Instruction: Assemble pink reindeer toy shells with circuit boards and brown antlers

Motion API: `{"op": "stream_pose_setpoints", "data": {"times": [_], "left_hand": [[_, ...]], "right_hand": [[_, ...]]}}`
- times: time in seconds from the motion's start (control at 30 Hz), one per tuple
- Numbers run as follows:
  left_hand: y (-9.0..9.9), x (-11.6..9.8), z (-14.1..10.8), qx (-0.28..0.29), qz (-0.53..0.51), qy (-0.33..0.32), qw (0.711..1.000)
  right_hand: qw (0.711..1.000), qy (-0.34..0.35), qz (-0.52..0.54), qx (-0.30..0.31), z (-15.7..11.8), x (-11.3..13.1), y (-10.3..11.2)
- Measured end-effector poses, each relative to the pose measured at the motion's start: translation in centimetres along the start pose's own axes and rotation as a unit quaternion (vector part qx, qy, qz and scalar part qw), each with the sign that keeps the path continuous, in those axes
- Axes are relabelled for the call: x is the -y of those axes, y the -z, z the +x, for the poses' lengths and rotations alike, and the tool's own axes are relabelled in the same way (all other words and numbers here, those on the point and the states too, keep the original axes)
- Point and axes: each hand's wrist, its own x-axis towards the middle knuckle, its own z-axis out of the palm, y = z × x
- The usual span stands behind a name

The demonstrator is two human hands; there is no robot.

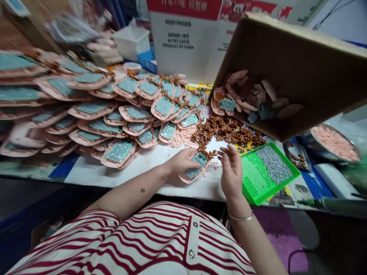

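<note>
My left hand (183, 162) is closed around a pink plastic casing (187, 178) with a teal panel set in it, the thumb lying across the panel. Brown antler-shaped parts (211, 154) stick out at the casing's upper end. Just to the right, my right hand (233, 168) is raised with its fingers bent and apart, the fingertips close to the antler tips but not visibly gripping anything. Beyond both hands lies a heap of loose brown antler parts (226, 130), with small pink pieces (183, 137) scattered beside it.
Stacked pink casings with teal panels (119, 151) fill the left. At right stand a green tray of screws (256, 198), a small tray of brown pieces (299, 158) and a bowl of pink pieces (334, 141). A tilted cardboard box (286, 61) holding pink shells overhangs the back right.
</note>
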Motion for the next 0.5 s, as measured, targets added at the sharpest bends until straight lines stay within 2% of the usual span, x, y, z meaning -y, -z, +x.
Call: {"op": "stream_pose_setpoints", "data": {"times": [0.07, 0.13, 0.2, 0.23, 0.3, 0.37, 0.47, 0.5], "left_hand": [[1.0, -1.6, 0.1, -0.081, 0.047, -0.068, 0.993], [2.4, -4.1, 0.0, -0.148, 0.101, -0.141, 0.974], [4.0, -7.5, -0.1, -0.189, 0.197, -0.189, 0.943], [4.8, -9.3, 0.0, -0.232, 0.279, -0.212, 0.907], [6.5, -12.9, 0.8, -0.323, 0.484, -0.203, 0.788], [8.2, -15.6, 2.6, -0.34, 0.539, -0.186, 0.748], [11.0, -17.6, 6.7, -0.333, 0.575, -0.168, 0.728], [11.9, -17.8, 8.1, -0.307, 0.59, -0.189, 0.722]], "right_hand": [[0.999, 0.019, -0.026, -0.036, -0.4, -0.3, 0.8], [0.997, 0.023, -0.069, -0.029, -0.9, -0.9, 1.5], [0.992, 0.053, -0.115, -0.009, -1.5, -1.6, 2.1], [0.987, 0.079, -0.136, 0.0, -1.8, -1.9, 2.3], [0.975, 0.135, -0.175, 0.017, -2.3, -2.6, 2.4], [0.963, 0.177, -0.199, 0.034, -2.6, -3.1, 2.4], [0.95, 0.22, -0.215, 0.056, -3.0, -3.4, 2.1], [0.947, 0.229, -0.216, 0.062, -3.1, -3.5, 2.1]]}}
